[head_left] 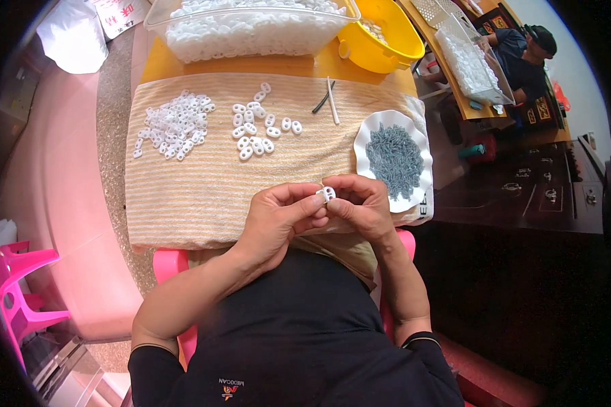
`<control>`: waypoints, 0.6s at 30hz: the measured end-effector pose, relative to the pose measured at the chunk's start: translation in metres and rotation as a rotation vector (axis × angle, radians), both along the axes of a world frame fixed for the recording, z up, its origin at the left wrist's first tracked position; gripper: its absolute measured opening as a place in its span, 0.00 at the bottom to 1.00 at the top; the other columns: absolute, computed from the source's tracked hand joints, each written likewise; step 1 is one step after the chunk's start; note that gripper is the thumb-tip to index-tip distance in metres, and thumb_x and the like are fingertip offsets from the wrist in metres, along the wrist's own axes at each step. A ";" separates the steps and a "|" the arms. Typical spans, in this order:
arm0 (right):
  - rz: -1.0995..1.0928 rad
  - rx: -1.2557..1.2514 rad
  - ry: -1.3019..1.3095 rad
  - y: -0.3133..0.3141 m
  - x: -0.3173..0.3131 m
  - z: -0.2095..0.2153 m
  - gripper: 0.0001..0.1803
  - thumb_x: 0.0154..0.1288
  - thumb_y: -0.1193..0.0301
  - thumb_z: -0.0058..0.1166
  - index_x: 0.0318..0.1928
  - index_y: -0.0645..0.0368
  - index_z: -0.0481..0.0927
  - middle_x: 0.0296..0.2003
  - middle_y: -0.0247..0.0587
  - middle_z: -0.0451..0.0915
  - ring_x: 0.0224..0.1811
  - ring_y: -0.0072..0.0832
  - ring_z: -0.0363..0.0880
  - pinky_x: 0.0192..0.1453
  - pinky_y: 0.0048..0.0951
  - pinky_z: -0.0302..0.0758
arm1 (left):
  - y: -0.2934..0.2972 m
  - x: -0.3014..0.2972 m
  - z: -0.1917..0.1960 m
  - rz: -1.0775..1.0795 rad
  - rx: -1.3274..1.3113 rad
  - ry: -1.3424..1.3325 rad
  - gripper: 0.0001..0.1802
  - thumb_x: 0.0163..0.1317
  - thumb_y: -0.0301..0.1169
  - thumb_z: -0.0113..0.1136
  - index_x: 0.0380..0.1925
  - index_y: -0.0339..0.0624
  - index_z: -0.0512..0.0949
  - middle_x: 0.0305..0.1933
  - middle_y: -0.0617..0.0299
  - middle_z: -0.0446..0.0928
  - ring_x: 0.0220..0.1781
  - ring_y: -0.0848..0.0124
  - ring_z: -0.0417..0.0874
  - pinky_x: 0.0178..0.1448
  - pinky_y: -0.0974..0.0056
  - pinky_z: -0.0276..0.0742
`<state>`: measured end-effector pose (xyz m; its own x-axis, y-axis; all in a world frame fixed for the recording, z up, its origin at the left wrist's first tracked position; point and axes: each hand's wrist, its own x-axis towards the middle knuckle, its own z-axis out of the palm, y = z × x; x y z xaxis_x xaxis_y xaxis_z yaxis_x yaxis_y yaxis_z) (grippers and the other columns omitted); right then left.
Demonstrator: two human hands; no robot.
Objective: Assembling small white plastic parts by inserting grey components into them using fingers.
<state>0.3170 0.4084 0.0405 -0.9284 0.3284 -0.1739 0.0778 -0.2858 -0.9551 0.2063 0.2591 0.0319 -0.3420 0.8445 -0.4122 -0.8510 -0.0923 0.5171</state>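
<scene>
Close in front of me, both hands meet over the near edge of the cloth. Between their fingertips is a small white two-hole cord lock. My left hand pinches it from the left, and my right hand grips its other side with thumb and forefinger. Beyond them lies a loose group of white two-hole cord lock pieces. A heap of smaller white plastic parts is at the left. On the right, a white scalloped plate holds many small grey metal springs.
A striped cloth covers the table. On it rest a white stick and a dark stick. Behind stand a clear bin of white parts and a yellow basin. Pink stool at left; another person sits far right.
</scene>
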 end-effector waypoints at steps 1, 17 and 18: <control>-0.003 -0.037 0.007 0.000 0.000 0.000 0.15 0.61 0.81 0.56 0.50 0.70 0.75 0.37 0.45 0.83 0.37 0.27 0.83 0.44 0.27 0.81 | 0.000 0.000 0.001 -0.001 -0.004 -0.010 0.10 0.62 0.24 0.60 0.44 0.35 0.78 0.38 0.59 0.80 0.36 0.74 0.81 0.44 0.67 0.84; -0.024 -0.041 0.063 -0.002 0.003 -0.002 0.17 0.59 0.80 0.61 0.50 0.70 0.77 0.41 0.42 0.81 0.41 0.24 0.81 0.47 0.23 0.78 | 0.001 0.001 0.002 -0.015 -0.010 -0.023 0.10 0.63 0.26 0.59 0.43 0.35 0.78 0.34 0.61 0.80 0.35 0.75 0.81 0.42 0.70 0.84; -0.037 -0.092 0.042 -0.004 0.002 0.001 0.18 0.59 0.80 0.61 0.50 0.70 0.77 0.41 0.42 0.81 0.42 0.24 0.81 0.47 0.23 0.78 | 0.001 0.001 0.003 -0.016 -0.018 -0.035 0.10 0.63 0.26 0.59 0.43 0.35 0.78 0.34 0.61 0.80 0.34 0.76 0.81 0.42 0.70 0.84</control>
